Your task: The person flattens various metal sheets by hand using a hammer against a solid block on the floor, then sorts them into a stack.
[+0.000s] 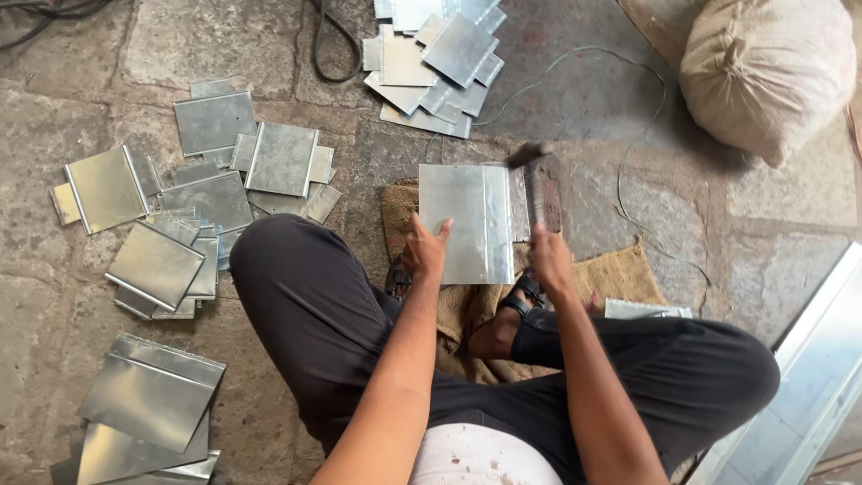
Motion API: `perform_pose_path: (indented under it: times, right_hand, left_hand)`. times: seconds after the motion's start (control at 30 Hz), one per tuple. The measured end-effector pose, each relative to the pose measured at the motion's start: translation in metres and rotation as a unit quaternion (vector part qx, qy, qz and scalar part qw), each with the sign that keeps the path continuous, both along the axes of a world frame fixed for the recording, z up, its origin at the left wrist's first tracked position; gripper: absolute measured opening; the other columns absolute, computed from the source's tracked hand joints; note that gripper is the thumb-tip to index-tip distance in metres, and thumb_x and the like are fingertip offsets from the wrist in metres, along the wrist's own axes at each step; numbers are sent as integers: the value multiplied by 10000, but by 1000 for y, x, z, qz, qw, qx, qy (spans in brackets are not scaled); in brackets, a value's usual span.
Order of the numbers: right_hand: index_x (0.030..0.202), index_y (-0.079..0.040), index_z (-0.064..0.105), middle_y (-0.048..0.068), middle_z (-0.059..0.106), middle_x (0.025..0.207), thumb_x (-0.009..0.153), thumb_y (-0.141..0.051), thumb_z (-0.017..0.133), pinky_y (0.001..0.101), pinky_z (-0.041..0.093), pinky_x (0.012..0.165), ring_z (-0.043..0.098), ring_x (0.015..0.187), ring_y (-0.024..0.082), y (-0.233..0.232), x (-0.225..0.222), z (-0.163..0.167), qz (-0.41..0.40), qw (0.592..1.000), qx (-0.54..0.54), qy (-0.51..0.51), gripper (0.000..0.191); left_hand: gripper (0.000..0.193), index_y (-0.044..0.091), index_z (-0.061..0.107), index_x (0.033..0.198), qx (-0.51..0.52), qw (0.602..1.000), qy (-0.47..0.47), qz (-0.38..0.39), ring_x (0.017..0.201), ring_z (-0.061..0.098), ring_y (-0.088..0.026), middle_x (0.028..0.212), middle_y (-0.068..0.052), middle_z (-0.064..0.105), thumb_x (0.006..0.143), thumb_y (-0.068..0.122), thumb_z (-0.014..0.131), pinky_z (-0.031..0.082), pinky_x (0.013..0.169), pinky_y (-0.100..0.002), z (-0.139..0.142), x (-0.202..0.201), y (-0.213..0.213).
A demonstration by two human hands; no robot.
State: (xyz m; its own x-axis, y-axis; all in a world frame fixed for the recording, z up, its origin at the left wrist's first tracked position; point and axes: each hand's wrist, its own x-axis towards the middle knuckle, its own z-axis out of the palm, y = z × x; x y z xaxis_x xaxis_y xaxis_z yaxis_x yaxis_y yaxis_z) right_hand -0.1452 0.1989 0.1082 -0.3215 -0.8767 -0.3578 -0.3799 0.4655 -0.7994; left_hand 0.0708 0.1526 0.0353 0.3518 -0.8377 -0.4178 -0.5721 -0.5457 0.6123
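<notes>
Floor [628, 99]: rough stone slabs, a burlap mat [620, 274] spread in the middle
Sack [770, 72]: big and stuffed, parked far right
Sheet piles [215, 193]: cut metal pieces scattered left, one more heap [435, 58] far centre
Metal sheet [465, 223]: folded seam on its right side, laid on the mat, centre
Left hand [425, 251]: pressed flat on the sheet's near-left corner, fingers spread
Right hand [549, 260]: wrapped tight round the hammer [530, 175] handle, head blurred above the sheet's far-right corner
</notes>
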Motion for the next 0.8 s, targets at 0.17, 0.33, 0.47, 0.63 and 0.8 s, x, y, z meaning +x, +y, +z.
perform_pose_path:
  times: [0.17,0.33,0.47,0.63,0.8]
  right_hand:
    - [866,-135,518,-22,459,623,1093,-533,379,299,336,383,396,475,106,1,-2,25,-62,979,-142,-130,479]
    - [739,-90,478,-7,426,561,1126,-539,373,298,342,421,440,469,93,2,9,-7,-12,977,-196,-83,602]
    - [737,-121,594,-4,500,531,1068,-544,426,284,385,428,487,467,80,19,-3,-13,35,995,-36,87,563]
    - [812,-142,600,-55,516,581,1055,-542,395,292,402,376,453,438,66,26,-26,-3,-74,997,-19,2,511]
    - [833,-124,510,-29,411,565,1070,-521,456,279,264,380,336,421,93,23,-12,-11,-99,968,-68,-222,466]
  left_hand:
    - [1006,100,416,1514,-59,994,-87,8,764,746,-333,1001,-171,751,811,779,653,549,534,-431,0,8,-19]
    - [998,130,412,1515,-88,994,-64,30,785,752,-309,1024,-175,743,806,795,639,563,536,-407,8,10,-27]
    - [950,164,453,1494,-165,970,-165,71,831,732,-343,1095,-180,743,824,803,665,561,608,-452,0,11,-33]
    - [958,111,452,1490,-51,997,-34,46,957,743,-308,1181,-152,721,821,783,592,606,681,-441,-8,15,-54]
    - [789,108,542,1313,-166,979,-100,67,951,718,-367,1121,-175,716,848,731,678,569,737,-487,5,12,-74]
